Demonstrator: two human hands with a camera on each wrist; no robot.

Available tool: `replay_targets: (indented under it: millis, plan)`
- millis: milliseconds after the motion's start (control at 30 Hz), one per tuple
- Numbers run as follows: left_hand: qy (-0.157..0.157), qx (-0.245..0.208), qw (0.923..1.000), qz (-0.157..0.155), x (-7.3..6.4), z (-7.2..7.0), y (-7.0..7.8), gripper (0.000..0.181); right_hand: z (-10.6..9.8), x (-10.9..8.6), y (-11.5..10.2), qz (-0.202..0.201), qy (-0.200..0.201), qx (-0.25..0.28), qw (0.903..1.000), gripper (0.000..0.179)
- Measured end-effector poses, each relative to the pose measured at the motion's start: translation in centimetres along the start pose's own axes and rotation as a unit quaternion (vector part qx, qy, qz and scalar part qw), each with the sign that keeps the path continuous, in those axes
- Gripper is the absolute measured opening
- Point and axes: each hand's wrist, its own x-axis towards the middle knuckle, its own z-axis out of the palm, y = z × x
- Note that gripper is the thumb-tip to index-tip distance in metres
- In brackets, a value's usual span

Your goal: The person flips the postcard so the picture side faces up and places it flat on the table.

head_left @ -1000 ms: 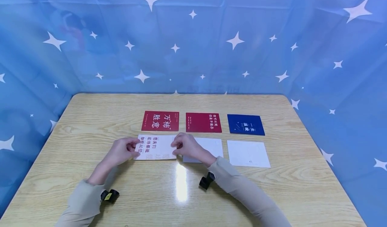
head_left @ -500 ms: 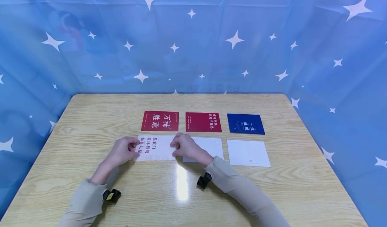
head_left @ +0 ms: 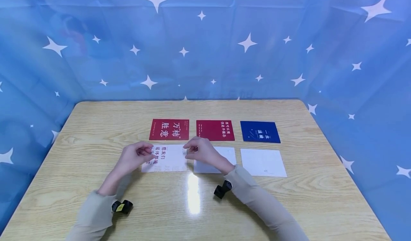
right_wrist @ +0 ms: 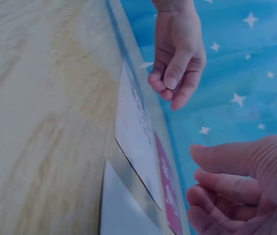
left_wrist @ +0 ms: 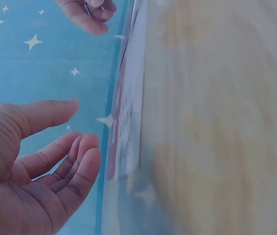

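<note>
A white card (head_left: 171,159) printed with dark red characters lies flat on the table, left in the nearer row. Over its left end hovers my left hand (head_left: 130,157), fingers loosely bent and thumb apart from them. My right hand (head_left: 207,151) hangs above the card's right edge and partly hides a plain white card (head_left: 228,159) beside it. Nothing sits between the fingers of either hand. In the left wrist view the printed card (left_wrist: 134,93) lies below the left hand (left_wrist: 45,161). The right wrist view shows a gap between the right hand (right_wrist: 241,186) and the cards.
A second plain white card (head_left: 263,162) lies at the right of the near row. Behind are a red card (head_left: 169,129), another red card (head_left: 208,131) and a blue card (head_left: 260,131). A blue star-patterned cloth (head_left: 205,66) hangs behind the wooden table (head_left: 106,119).
Both hands have let go of the printed white card's ends and risen slightly. The left hand has shifted right over the card. The card now lies flat, and the other cards keep their places.
</note>
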Motion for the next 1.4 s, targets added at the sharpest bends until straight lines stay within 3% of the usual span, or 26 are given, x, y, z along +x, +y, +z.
replay_targets:
  millis: [533,767,1067,1400]
  plan:
    - [-0.056,-0.046,0.9966,0.038,3.0,4.8,3.4,0.032,-3.5,-2.5,1.1,0.015,0.055,0.004,0.9984,0.035]
    - [-0.097,-0.064,0.993,0.023,4.0,7.2,5.0,0.039,-4.6,-3.9,2.1,0.017,0.079,0.014,0.9967,0.035]
    - [-0.128,-0.043,0.9907,0.014,4.9,9.7,6.1,0.049,-5.9,-5.5,3.6,0.071,0.076,0.002,0.9946,0.044]
    - [-0.142,-0.016,0.9896,0.015,5.5,10.9,6.5,0.055,-6.7,-7.1,5.2,0.107,0.073,-0.04,0.9907,0.059]
